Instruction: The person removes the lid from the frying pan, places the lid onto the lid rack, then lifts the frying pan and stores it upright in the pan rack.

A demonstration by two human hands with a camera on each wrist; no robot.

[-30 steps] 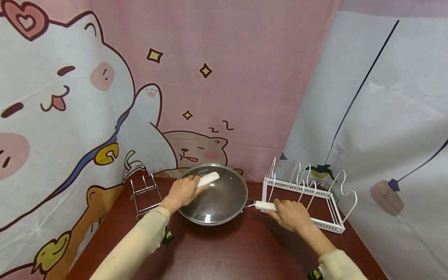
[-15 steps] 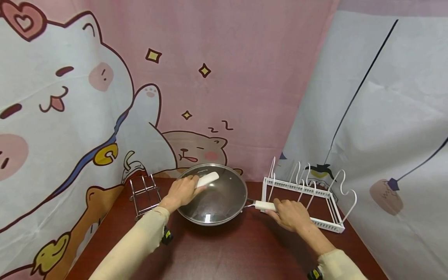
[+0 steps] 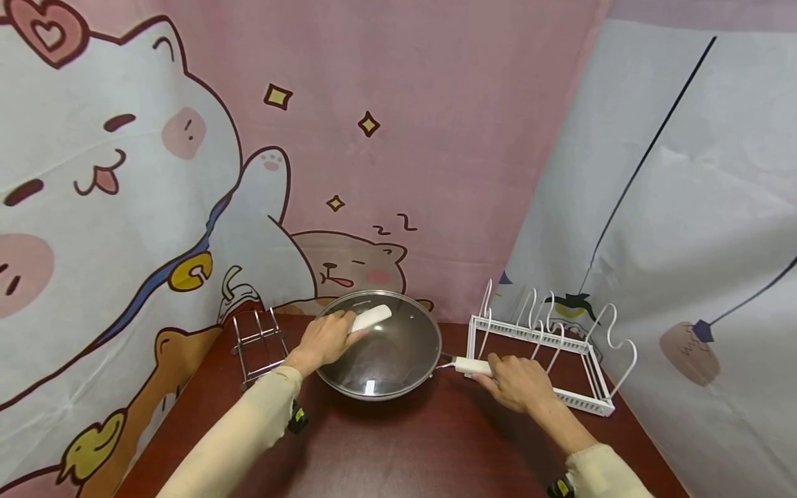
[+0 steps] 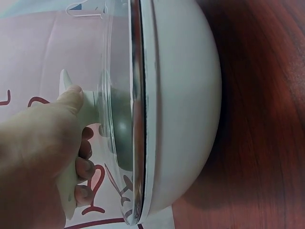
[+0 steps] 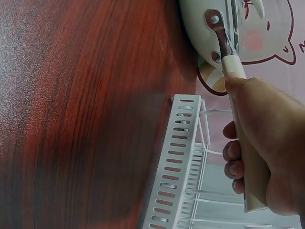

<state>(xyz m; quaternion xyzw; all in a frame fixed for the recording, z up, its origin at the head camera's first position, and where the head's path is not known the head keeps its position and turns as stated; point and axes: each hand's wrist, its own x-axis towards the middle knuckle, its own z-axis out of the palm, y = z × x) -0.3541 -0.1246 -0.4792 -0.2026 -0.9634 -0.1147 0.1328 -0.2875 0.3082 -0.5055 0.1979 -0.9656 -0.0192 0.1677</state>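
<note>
A white wok (image 4: 188, 100) stands on the dark red table with a clear glass lid (image 3: 398, 353) seated on its rim. My left hand (image 3: 325, 337) grips the lid's white knob (image 3: 372, 317), its fingers curled beneath it in the left wrist view. On the right, my right hand (image 3: 518, 382) holds the wok's cream handle (image 3: 471, 366), with the fingers wrapped round it in the right wrist view. The handle passes in front of the white rack's near left corner in the head view. Through the glass, the wok's inside looks dark grey.
A white rack (image 5: 174, 167) with upright wire dividers stands at the table's right side. At the left, near my left forearm, is a small metal wire rack (image 3: 258, 346). Printed curtains (image 3: 436, 173) hang close behind and beside the table (image 3: 386, 456).
</note>
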